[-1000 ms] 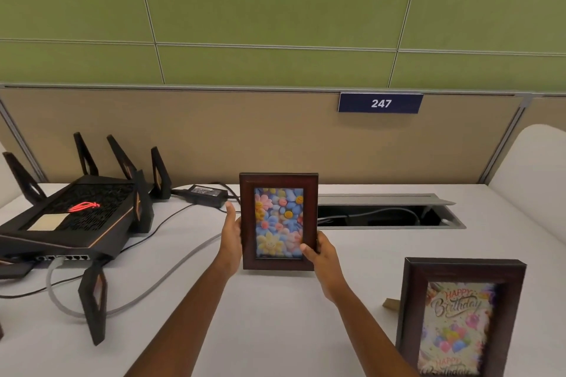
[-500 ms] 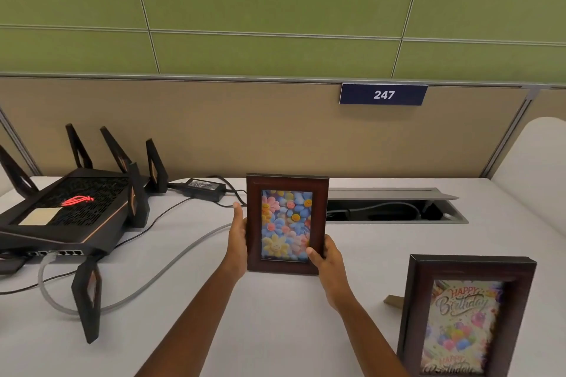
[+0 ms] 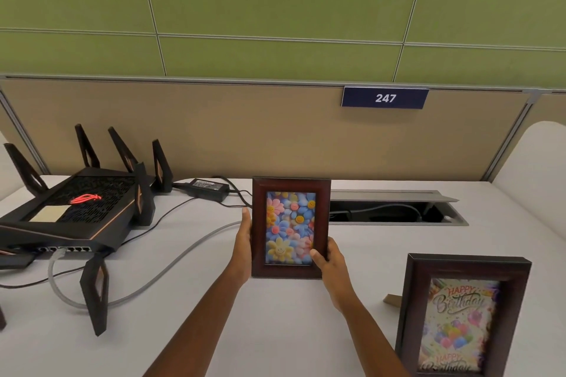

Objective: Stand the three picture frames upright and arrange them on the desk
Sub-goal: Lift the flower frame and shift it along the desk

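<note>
A dark wooden frame with a flower picture (image 3: 290, 226) stands upright in the middle of the white desk (image 3: 275, 330). My left hand (image 3: 243, 242) grips its left edge and my right hand (image 3: 329, 260) grips its lower right corner, thumb on the glass. A second dark frame with a "Happy Birthday" picture (image 3: 459, 315) stands upright at the near right, its stand leg showing behind it. No third frame is in view.
A black router with antennas (image 3: 76, 214) fills the left side, with a grey cable (image 3: 171, 260) and a power adapter (image 3: 208, 188) near it. An open cable tray (image 3: 395, 208) lies behind the flower frame. A beige partition stands at the back, a white chair back at the right.
The flower frame and both hands have shifted slightly to the right and a little nearer to me. The birthday frame has stayed where it was.
</note>
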### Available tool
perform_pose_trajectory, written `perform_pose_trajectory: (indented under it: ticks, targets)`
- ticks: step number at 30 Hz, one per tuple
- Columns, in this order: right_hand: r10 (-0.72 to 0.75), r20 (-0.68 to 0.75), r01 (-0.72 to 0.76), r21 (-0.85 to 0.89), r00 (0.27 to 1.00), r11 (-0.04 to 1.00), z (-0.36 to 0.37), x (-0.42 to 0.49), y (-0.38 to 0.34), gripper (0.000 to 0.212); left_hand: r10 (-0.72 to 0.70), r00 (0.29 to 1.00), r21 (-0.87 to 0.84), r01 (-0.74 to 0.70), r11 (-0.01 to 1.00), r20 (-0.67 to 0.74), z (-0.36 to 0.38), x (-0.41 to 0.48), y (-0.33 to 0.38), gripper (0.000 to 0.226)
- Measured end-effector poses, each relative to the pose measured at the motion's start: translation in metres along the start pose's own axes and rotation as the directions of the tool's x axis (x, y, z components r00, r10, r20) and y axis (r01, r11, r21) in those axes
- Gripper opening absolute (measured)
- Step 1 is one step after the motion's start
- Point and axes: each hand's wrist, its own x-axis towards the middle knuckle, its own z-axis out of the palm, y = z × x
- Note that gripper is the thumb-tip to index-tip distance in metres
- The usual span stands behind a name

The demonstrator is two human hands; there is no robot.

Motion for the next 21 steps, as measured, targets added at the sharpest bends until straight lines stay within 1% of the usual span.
perform_pose_trajectory:
  ticks: [3, 5, 7, 9, 11, 12, 14, 15, 17, 19, 21]
  targets:
    - [0.005, 0.0, -0.005, -0.047, 1.0, 0.999, 0.0, 0.0, 0.001, 0.04, 0.0, 1.0, 0.02, 0.001, 1.0, -0.019, 0.002, -0.009, -0.003, 0.052]
    - [0.006, -0.01, -0.007, -0.107, 1.0, 0.994, 0.001, -0.003, 0.002, 0.044, 0.01, 0.999, 0.077, -0.007, 0.997, -0.043, 0.002, -0.017, -0.009, 0.053]
    - [-0.017, -0.02, 0.014, -0.147, 1.0, 0.989, 0.002, -0.008, 0.004, 0.048, 0.031, 0.994, 0.173, -0.013, 0.985, -0.103, 0.003, -0.024, -0.019, 0.055]
    - [-0.032, -0.048, 0.024, -0.167, 0.998, 0.986, 0.004, -0.013, 0.005, 0.053, 0.096, 0.97, 0.352, -0.012, 0.936, -0.224, 0.001, -0.034, -0.031, 0.052]
    - [-0.021, -0.083, 0.003, -0.206, 0.996, 0.979, 0.007, -0.02, 0.007, 0.06, 0.209, 0.933, 0.56, -0.009, 0.829, -0.295, -0.003, -0.046, -0.043, 0.049]
    - [-0.018, -0.091, -0.004, -0.232, 0.996, 0.973, 0.008, -0.024, 0.008, 0.062, 0.258, 0.919, 0.667, 0.007, 0.745, -0.298, -0.005, -0.052, -0.049, 0.049]
    - [-0.013, -0.099, -0.017, -0.289, 0.995, 0.957, 0.011, -0.032, 0.01, 0.066, 0.311, 0.914, 0.846, 0.06, 0.53, -0.26, -0.008, -0.064, -0.062, 0.054]
    - [-0.004, -0.107, -0.031, -0.322, 0.994, 0.946, 0.011, -0.036, 0.01, 0.066, 0.315, 0.921, 0.898, 0.076, 0.433, -0.231, -0.009, -0.069, -0.067, 0.057]
    - [0.014, -0.128, -0.063, -0.39, 0.992, 0.919, 0.013, -0.044, 0.012, 0.066, 0.3, 0.937, 0.954, 0.093, 0.286, -0.181, -0.008, -0.078, -0.076, 0.061]
    - [0.022, -0.141, -0.086, -0.466, 0.99, 0.881, 0.015, -0.053, 0.014, 0.064, 0.263, 0.952, 0.978, 0.108, 0.179, -0.153, -0.006, -0.089, -0.08, 0.064]
    - [0.009, -0.142, -0.09, -0.572, 0.99, 0.815, 0.016, -0.063, 0.017, 0.061, 0.244, 0.961, 0.989, 0.109, 0.099, -0.131, -0.003, -0.1, -0.081, 0.065]
